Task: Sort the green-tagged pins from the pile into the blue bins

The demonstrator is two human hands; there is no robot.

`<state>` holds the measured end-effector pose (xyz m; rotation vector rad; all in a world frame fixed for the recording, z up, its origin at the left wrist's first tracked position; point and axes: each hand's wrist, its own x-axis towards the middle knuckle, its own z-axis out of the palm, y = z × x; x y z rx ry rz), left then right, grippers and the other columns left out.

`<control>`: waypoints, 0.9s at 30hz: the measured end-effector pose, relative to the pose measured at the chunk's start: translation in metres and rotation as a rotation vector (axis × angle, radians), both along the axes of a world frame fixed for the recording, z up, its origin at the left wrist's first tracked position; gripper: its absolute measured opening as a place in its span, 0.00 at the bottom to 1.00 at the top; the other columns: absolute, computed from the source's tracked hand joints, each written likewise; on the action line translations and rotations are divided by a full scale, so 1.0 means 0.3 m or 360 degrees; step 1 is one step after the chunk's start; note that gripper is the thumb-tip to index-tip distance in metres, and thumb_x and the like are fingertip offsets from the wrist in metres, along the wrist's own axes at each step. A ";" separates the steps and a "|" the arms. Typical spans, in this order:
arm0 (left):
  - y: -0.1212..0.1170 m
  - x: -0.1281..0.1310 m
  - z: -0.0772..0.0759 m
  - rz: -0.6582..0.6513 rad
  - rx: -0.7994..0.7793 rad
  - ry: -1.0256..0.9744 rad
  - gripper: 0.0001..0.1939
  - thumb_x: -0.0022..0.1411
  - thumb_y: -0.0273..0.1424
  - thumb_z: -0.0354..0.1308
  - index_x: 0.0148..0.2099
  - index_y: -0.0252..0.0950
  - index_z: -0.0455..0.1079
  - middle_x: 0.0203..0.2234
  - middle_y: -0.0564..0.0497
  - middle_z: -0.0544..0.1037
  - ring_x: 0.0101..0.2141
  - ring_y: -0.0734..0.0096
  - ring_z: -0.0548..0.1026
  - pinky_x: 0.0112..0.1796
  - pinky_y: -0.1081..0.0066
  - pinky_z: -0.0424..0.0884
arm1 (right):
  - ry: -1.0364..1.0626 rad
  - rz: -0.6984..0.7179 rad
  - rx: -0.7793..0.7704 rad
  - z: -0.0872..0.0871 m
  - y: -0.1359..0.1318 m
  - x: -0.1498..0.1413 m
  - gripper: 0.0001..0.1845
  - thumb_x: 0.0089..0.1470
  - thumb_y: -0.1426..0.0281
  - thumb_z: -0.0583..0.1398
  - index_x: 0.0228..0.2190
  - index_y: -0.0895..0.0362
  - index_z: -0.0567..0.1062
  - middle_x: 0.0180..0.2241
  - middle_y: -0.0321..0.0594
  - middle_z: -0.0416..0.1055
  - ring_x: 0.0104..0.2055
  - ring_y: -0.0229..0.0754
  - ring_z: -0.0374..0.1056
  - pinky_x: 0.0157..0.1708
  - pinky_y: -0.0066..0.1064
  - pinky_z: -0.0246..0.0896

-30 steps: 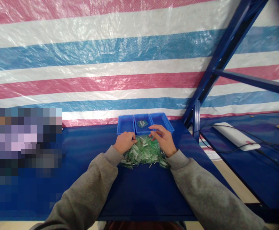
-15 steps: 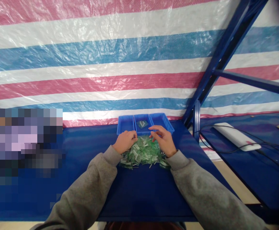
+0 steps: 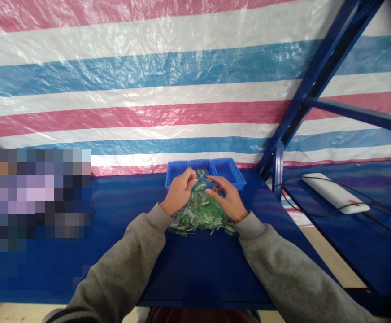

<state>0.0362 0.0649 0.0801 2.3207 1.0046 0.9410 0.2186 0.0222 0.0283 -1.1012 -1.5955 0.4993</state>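
Observation:
My left hand point(image 3: 181, 192) is raised over the pile, thumb and fingers pinched on the edge of a small clear plastic bag point(image 3: 201, 185) with a pale content. Opposite it, my right hand point(image 3: 228, 198) has thumb and forefinger apart, the forefinger tip close to the bag's right edge; whether it touches cannot be made out. Under both hands lies a heap of small greenish clear bags point(image 3: 202, 213) with thin pale pieces in them. Just behind the hands stand three joined blue bins point(image 3: 236, 172); part of another bag point(image 3: 201, 172) shows in the middle one.
The blue table point(image 3: 195, 269) carries the heap and bins. A striped plastic sheet point(image 3: 148, 116) hangs behind it. To the right are a blue metal frame point(image 3: 303, 96), a white power strip point(image 3: 335, 193) and black cables. A blurred patch covers the left side.
My left hand has risen a little from the heap and a small bag now shows in its pinch. My right hand stays near its earlier place, fingers still apart.

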 end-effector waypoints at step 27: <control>-0.043 0.039 -0.145 0.0050 -0.0278 -0.0560 0.14 0.60 0.40 0.56 0.36 0.33 0.71 0.28 0.51 0.76 0.30 0.70 0.75 0.35 0.71 0.70 | -0.0266 -0.0241 0.0141 0.002 0.015 0.014 0.16 0.54 0.58 0.58 0.24 0.56 0.74 0.22 0.36 0.68 0.24 0.37 0.61 0.26 0.31 0.56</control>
